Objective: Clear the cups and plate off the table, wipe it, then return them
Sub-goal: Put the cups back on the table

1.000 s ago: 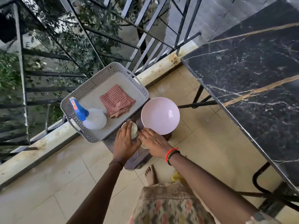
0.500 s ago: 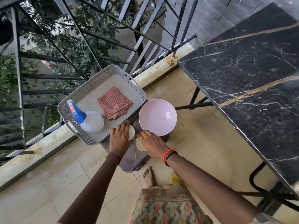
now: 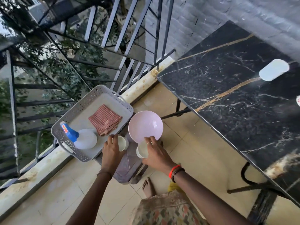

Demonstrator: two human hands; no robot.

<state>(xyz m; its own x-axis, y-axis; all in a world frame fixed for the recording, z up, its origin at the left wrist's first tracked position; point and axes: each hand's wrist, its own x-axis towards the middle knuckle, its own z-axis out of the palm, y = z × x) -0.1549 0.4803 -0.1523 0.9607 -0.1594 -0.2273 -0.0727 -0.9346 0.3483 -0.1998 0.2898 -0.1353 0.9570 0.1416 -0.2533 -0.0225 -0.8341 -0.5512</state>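
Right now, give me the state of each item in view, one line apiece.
Left hand: gripping a cream cup.
Right hand: gripping a second cup, tilted.
Pink plate: empty, on the stool beside the tray.
Checked cloth: folded, in the grey tray.
Spray bottle: lying in the tray.
Marble table: a white object still on it.

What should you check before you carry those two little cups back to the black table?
1. Left hand holds the left cup: ok.
2. Right hand holds the right cup: ok.
3. Cups empty: cannot tell.
4. Free space on the black table: ok, its near part is bare.
5. Table already wiped: cannot tell; the checked cloth lies folded in the grey tray.
6. Pink plate steady on the stool: cannot tell.
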